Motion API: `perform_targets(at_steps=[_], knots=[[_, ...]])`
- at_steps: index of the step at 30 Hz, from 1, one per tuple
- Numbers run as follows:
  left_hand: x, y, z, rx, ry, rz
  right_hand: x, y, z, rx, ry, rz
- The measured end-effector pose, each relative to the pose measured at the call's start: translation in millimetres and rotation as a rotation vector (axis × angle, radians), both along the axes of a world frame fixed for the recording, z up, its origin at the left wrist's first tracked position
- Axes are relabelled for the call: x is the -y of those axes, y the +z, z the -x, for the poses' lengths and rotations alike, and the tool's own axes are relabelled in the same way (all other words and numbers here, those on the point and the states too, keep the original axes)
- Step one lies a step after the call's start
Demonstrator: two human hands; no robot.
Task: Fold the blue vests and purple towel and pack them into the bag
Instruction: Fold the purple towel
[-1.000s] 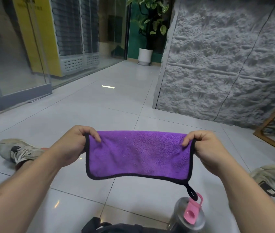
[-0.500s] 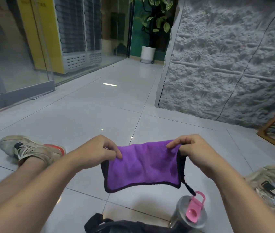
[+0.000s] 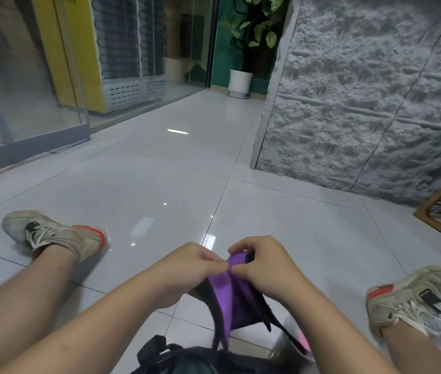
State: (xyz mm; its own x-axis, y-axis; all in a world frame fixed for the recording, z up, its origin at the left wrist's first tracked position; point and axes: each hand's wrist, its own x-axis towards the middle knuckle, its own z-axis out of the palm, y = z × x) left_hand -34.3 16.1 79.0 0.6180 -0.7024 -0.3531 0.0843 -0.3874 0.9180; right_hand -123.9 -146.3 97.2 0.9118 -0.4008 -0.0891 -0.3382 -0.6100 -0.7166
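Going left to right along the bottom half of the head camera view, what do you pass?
Left shoe → left hand → purple towel → right hand → right shoe.

You're sitting on the floor of what looks like a commercial lobby or shop corridor — glossy pale floor tiles (image 3: 133,184) ahead of you, glass partitions (image 3: 25,90) on the left with a yellow-sided display fridge (image 3: 122,49) behind them, a rough grey stone-look wall (image 3: 362,103) on the right, and a potted plant (image 3: 241,63) at the far end.
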Motion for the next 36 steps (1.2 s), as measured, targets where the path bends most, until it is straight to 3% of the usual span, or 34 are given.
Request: perform_targets(at_steps=[6, 9, 12, 15, 18, 22, 24, 28, 32, 36], knots=[[0, -4, 3, -0.248, 0.134, 0.101, -21, 0, 4, 0.001, 0.127, 0.007], [-4, -12, 2, -0.301, 0.144, 0.193, -20, 4, 12, -0.005, 0.268, -0.348], [-10, -19, -3, -0.346, 0.207, 0.286, 0, 1, 14, 0.177, -0.067, -0.587], [-14, -22, -4, -0.354, 0.189, 0.378, 23, -24, 15, 0.183, -0.349, -0.548], [-18, -25, -2, -0.39, 0.126, 0.513, 26, -48, 20, 0.005, -0.338, -0.906], [-24, -35, -4, -0.43, 0.057, 0.56, 22, -61, 26, 0.108, -0.235, -1.41], [-29, -39, -6, -0.35, 0.012, 0.457, 23, -64, 24, 0.179, -0.176, -1.379], [-35, -39, -5, -0.127, -0.008, 0.244, 22, -58, 18, 0.179, -0.104, -1.101], [-25, -32, 2, -0.008, 0.207, 0.251, 13, -55, 17, 0.158, -0.039, -0.933], [-17, -34, 5, 0.018, 0.386, 0.289, 2, -56, 15, 0.234, -0.169, -0.833]])
